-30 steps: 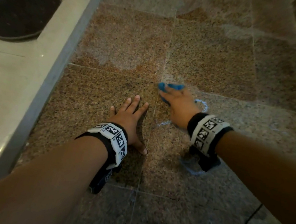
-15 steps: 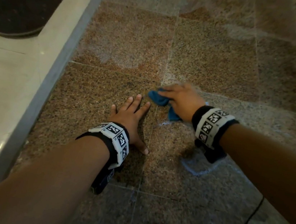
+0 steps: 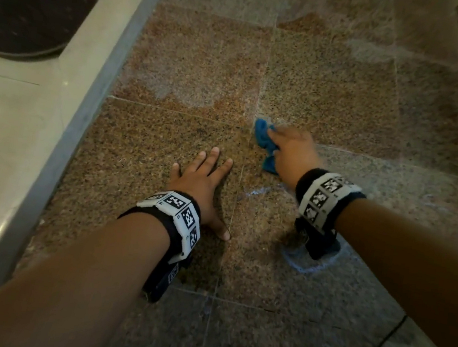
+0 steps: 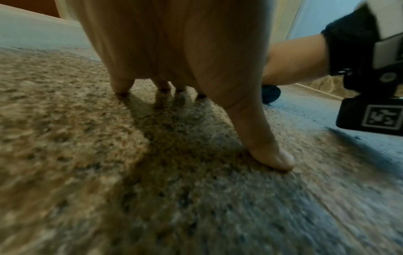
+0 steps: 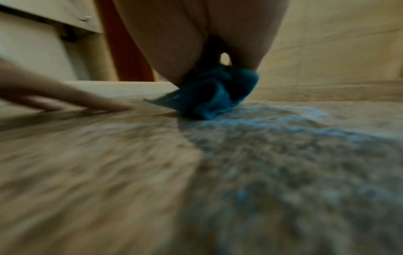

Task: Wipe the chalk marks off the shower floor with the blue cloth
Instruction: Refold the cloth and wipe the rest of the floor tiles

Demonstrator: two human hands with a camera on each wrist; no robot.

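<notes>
Head view: the right hand (image 3: 291, 152) presses the bunched blue cloth (image 3: 264, 140) down onto the shower floor (image 3: 333, 99), its fingers curled over the fabric so that only the cloth's far and left parts stick out from under them. The cloth sits near the middle of the floor, right at a crossing of grout lines. The left hand (image 3: 202, 187) lies flat on the tile just left of it, fingers straight and spread, thumb out to the side, holding nothing. Chalk marks (image 3: 305, 266) show as pale blue curved lines on the tiles nearer the person, one arc under the right wrist and a short stroke between the two hands; fainter lines lie toward the floor's near edge.

The right wrist view shows the cloth (image 5: 216, 93) crumpled under the palm and touching the stone, with a pale bluish smear just in front of it. A grey curb (image 3: 84, 113) runs along the floor's left edge, and beyond it a dark round mat (image 3: 33, 16) lies on pale tiles. A black cable (image 3: 387, 336) trails at the near right corner.
</notes>
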